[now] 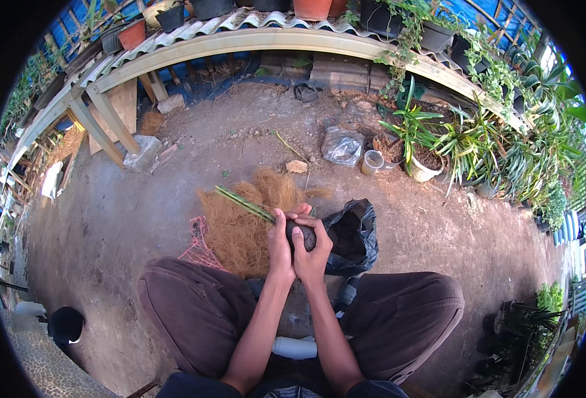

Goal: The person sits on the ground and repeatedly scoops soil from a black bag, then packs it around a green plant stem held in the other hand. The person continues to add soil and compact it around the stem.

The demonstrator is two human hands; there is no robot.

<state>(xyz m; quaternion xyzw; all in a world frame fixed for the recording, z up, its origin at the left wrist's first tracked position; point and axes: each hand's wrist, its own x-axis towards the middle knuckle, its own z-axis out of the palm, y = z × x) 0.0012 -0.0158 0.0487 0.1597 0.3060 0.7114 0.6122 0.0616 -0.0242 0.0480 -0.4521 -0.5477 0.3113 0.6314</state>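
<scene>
Both my hands are cupped around a dark, rounded ball of soil (307, 238) in front of my knees. My left hand (279, 246) presses it from the left, and my right hand (314, 248) wraps its right side with the thumb on top. Green cut stems (243, 203) stick out from the ball toward the upper left, past my left fingers. Below my hands lies a loose pile of brown coconut fibre (233, 239). Pink plastic string (201, 246) is bunched at its left edge. Right of my hands stands an open black plastic bag (370, 248) holding dark soil.
Ahead on the dirt floor are a stone (297, 166), a clear plastic bag (343, 147), a plastic cup (372, 162) and a potted plant (425, 166). A bench (253, 40) with corrugated sheeting carries several pots. Foliage (502, 159) crowds the right side.
</scene>
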